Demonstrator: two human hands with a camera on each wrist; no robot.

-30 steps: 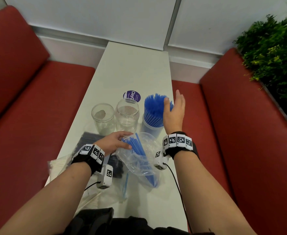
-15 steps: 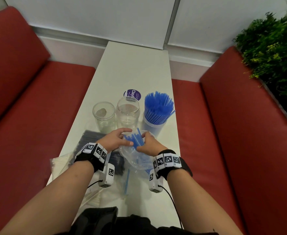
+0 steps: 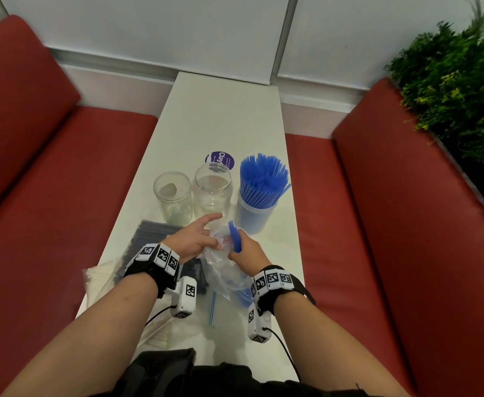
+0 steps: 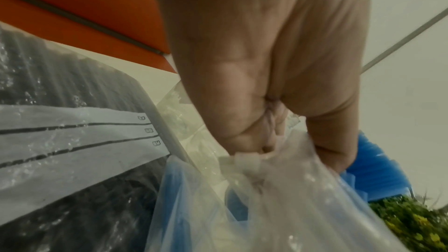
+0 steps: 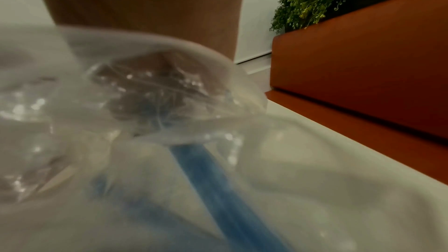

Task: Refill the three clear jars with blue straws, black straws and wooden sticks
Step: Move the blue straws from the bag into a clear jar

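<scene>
Three clear jars stand in a row on the white table: the left jar and middle jar hold no straws, and the right jar is packed with upright blue straws. My left hand pinches the mouth of a clear plastic bag. My right hand grips a small bunch of blue straws that sticks up out of that bag. A bag of black straws lies under my left wrist.
A purple round sticker lies behind the jars. A clear bag with pale wooden sticks sits at the table's near left edge. Red bench seats flank the table, and a green plant stands at the far right.
My right hand came back from the blue straws in the right jar, reached into the bag and now grips a bunch of blue straws, gathered upright. My left hand keeps hold of the bag.
</scene>
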